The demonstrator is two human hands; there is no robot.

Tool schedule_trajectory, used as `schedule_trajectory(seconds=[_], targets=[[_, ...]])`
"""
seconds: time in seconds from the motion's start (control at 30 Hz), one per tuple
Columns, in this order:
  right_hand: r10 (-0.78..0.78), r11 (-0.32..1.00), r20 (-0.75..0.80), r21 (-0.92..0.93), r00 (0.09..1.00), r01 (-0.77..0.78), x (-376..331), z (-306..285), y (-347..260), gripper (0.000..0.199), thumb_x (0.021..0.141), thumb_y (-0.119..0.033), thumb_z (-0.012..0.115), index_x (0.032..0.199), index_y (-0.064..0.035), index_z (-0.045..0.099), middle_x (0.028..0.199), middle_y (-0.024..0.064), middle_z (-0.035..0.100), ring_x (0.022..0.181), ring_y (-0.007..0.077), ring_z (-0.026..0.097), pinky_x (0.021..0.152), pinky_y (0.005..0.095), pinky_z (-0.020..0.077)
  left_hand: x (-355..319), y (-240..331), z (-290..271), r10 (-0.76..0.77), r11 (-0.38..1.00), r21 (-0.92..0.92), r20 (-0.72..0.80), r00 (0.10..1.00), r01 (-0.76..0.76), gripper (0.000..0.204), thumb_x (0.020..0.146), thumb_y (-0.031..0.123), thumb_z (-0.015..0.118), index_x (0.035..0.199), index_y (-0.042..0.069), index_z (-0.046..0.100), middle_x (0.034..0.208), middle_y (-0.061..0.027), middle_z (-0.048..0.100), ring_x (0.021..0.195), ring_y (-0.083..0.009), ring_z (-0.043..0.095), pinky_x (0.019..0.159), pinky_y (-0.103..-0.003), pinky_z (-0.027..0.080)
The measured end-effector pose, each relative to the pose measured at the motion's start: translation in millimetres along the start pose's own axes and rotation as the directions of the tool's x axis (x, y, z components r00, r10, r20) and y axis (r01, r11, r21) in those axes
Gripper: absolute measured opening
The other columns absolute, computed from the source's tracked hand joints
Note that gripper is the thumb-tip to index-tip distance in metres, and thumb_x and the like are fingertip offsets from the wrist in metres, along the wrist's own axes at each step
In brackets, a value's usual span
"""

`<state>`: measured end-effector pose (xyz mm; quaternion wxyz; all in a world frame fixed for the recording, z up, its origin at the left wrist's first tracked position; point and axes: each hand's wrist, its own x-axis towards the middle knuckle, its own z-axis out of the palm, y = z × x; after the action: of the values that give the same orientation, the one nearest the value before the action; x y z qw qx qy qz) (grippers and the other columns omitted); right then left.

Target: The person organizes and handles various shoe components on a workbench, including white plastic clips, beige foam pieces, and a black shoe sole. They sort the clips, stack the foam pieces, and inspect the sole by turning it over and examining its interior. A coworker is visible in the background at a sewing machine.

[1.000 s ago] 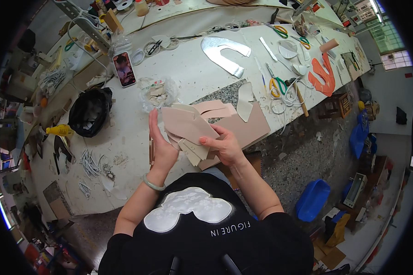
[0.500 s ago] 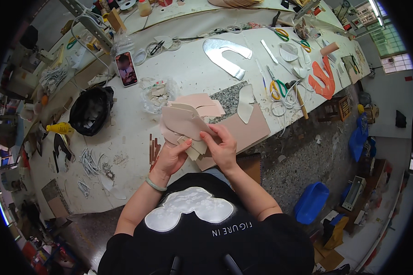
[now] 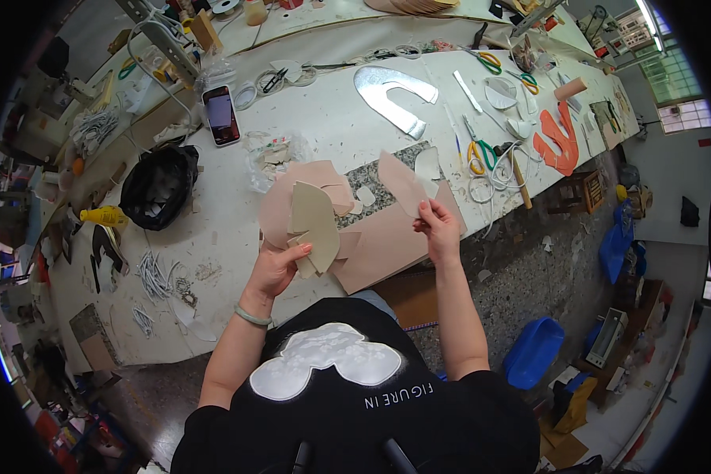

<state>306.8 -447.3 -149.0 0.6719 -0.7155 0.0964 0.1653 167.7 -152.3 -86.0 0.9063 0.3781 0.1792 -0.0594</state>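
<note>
A fanned stack of cut leather-like pieces (image 3: 314, 217), pink and beige with rounded edges, is pinched in my left hand (image 3: 273, 269), thumb on top. My right hand (image 3: 441, 230) is off to the right, its thumb and fingers closed on the lower end of a single pink leather-like piece (image 3: 401, 182). This piece hangs over the speckled stone slab (image 3: 369, 173) and partly covers a pale cut piece (image 3: 427, 164). Below both hands a large pink sheet (image 3: 387, 246) lies across the slab and the table's near edge.
Farther back sits a shiny silver curved piece (image 3: 395, 95). Scissors (image 3: 480, 156), white cord and an orange cut piece (image 3: 557, 142) lie to the right. On the left are a phone (image 3: 220, 116), a clear bag of scraps (image 3: 275, 158) and a black-lined bin (image 3: 159, 189).
My hands have moved apart. The right one has taken a pink piece from the stack and carried it right; a beige piece now shows on top in my left hand.
</note>
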Motion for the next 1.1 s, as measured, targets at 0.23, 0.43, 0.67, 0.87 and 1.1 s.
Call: schedule_trajectory(seconds=[0.23, 0.43, 0.67, 0.87, 1.1], targets=[[-0.360, 0.811, 0.343, -0.344, 0.867, 0.473, -38.4, 59.2, -45.6, 0.061, 0.077, -0.023, 0.074, 0.129, -0.0034, 0.047, 0.112, 0.0133, 0.059, 0.100, 0.0238, 0.057, 0.079, 0.0334, 0.0479, -2.2, -16.4, -16.0, -0.112, 0.989, 0.105, 0.044, 0.993, 0.107, 0.047, 0.082, -0.008, 0.060, 0.126, 0.003, 0.050, 0.118, -0.0097, 0.059, 0.108, -0.0202, 0.057, 0.091, -0.033, 0.047], [-0.436, 0.817, 0.462, -0.156, 0.772, 0.555, -54.7, 101.1, -57.3, 0.044, 0.075, -0.018, 0.075, 0.113, -0.0042, 0.058, 0.094, 0.0077, 0.058, 0.085, 0.0179, 0.056, 0.069, 0.0308, 0.0469, -2.8, -21.2, -2.4, -0.143, 0.986, -0.069, 0.117, 0.983, 0.152, 0.043, 0.091, 0.014, 0.057, 0.131, 0.006, 0.045, 0.125, -0.0094, 0.054, 0.114, -0.0213, 0.054, 0.094, -0.035, 0.045], [-0.177, 0.980, 0.355, 0.153, 0.918, 0.130, 23.2, 12.1, -73.1, 0.039, 0.080, -0.006, 0.070, 0.117, -0.0009, 0.057, 0.101, 0.0037, 0.064, 0.088, 0.0100, 0.060, 0.077, 0.0239, 0.0496, 0.3, -12.8, -11.9, -0.160, 0.967, -0.208, -0.037, 0.986, 0.149, 0.046, 0.095, 0.027, 0.051, 0.136, 0.012, 0.036, 0.130, -0.0086, 0.049, 0.118, -0.0245, 0.051, 0.094, -0.043, 0.047], [-0.394, 0.259, 0.047, -0.952, 0.918, 0.160, 121.7, -59.3, -25.9, 0.071, 0.068, -0.027, 0.080, 0.126, -0.0010, 0.047, 0.119, 0.0155, 0.054, 0.111, 0.0295, 0.051, 0.094, 0.0411, 0.0432, -0.7, -0.1, -16.3, -0.079, 0.994, -0.081, -0.085, 0.993, 0.072, 0.041, 0.093, 0.016, 0.056, 0.131, 0.007, 0.043, 0.126, -0.0082, 0.053, 0.115, -0.0222, 0.052, 0.093, -0.039, 0.047], [-0.139, 0.358, 0.177, -0.908, 0.974, 0.216, 95.0, 20.5, 47.9, 0.083, 0.059, -0.034, 0.085, 0.126, -0.0037, 0.046, 0.120, 0.0151, 0.051, 0.114, 0.0323, 0.046, 0.095, 0.0414, 0.0406, -8.2, 16.2, 4.3, 0.294, 0.570, 0.776, 0.115, 0.949, -0.271, 0.033, 0.089, -0.006, 0.050, 0.120, 0.001, 0.059, 0.124, -0.0115, 0.058, 0.118, -0.0183, 0.052, 0.100, -0.029, 0.039]])
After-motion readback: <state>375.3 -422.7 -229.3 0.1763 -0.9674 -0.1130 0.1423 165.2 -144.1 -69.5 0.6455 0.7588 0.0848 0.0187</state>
